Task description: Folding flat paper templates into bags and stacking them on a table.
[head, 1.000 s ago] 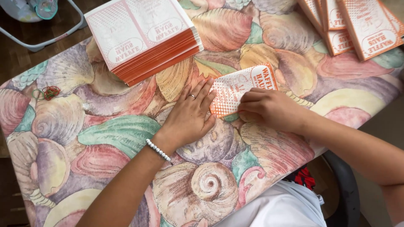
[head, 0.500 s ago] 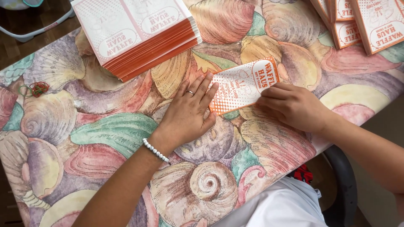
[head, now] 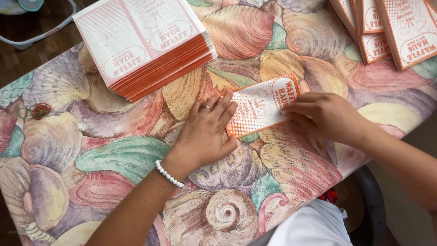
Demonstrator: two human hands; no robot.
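Orange-and-white paper sleeve (head: pixel 261 111) lies flat on the shell-patterned tablecloth (head: pixel 114 159), centre of the table, between the 2 hands.

Long axis runs near-left to far-right, tilted up toward the far right. Its rounded orange badge end points far-right; the dotted end points near-left.

Left hand (head: pixel 207 132) lies palm down, fingers spread and flat, fingertips touching the sleeve's left edge. Open, pressing rather than gripping. Sleeve lies to its right and slightly far. Pearl-bead bracelet (head: pixel 169 174) on that wrist, ring on 1 finger.

Right hand (head: pixel 325 116) sits at the sleeve's right end, fingers curled over the badge corner; whether it pinches the paper or only presses it, cannot tell. Sleeve lies directly to its left.

Both hands touch the sleeve; right covers more of it.

Around: thick stack of flat sleeves (head: pixel 143 43) far-left, well apart; further stacks (head: pixel 387 29) fanned far-right. Rubber bands (head: pixel 38 110) at the left edge.
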